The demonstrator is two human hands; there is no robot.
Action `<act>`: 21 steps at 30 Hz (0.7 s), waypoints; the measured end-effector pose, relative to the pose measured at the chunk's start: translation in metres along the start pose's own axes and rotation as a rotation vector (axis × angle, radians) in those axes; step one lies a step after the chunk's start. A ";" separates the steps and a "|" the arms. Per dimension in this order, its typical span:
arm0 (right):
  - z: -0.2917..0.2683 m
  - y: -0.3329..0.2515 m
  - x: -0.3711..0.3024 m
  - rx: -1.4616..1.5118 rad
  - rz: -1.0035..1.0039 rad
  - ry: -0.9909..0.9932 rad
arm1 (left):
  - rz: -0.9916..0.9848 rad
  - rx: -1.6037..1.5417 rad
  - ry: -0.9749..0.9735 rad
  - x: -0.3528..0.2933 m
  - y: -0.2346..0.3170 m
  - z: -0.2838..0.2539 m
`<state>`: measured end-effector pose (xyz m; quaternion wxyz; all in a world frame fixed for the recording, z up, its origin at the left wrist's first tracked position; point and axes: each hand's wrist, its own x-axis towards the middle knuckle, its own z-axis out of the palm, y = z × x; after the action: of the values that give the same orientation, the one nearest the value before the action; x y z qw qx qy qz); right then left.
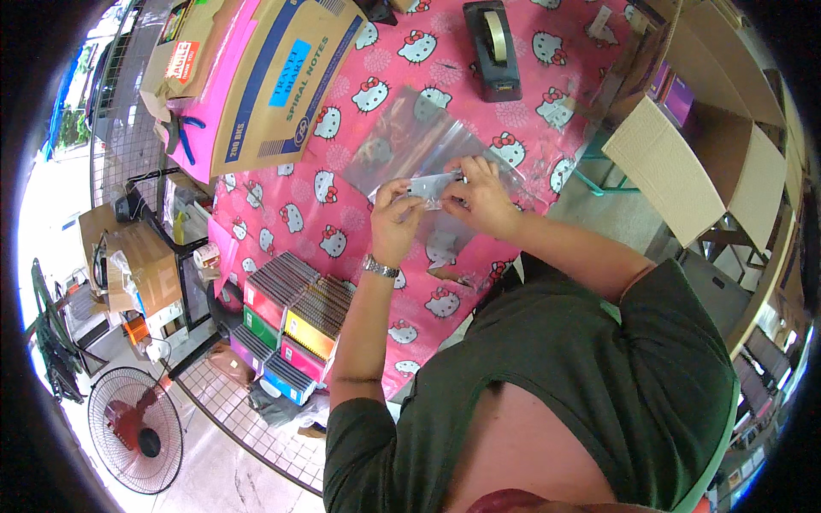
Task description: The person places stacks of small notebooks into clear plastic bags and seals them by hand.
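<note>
A small whitish, see-through plastic packet [430,187] lies between my two hands over the table. My left hand [397,222], below a metal wristwatch, is closed on the packet's left end with thumb and fingers. At the packet's right end my right hand [487,200] pinches it, its fingers bent. What is inside the packet is too small to make out. Clear plastic bags [402,128] are spread flat under and beyond my hands, partly hidden by them.
A pink cat-patterned cloth [338,184] covers the table. A black tape dispenser [494,51] stands at the back, a large carton [286,81] at the far left. Stacked spiral notebooks [295,316] sit near left. An open cardboard box [676,162] is on the right, a fan [135,430] at lower left.
</note>
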<state>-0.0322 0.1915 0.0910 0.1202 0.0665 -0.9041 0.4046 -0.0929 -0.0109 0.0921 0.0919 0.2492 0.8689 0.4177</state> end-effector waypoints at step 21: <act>-0.057 0.148 0.082 0.986 1.068 0.434 | -0.229 -0.276 0.009 0.020 0.000 0.009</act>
<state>-0.1337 0.3309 0.0441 0.0396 -0.4155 -0.4839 0.7692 -0.1063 0.0055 0.0873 0.1683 0.1316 0.8263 0.5211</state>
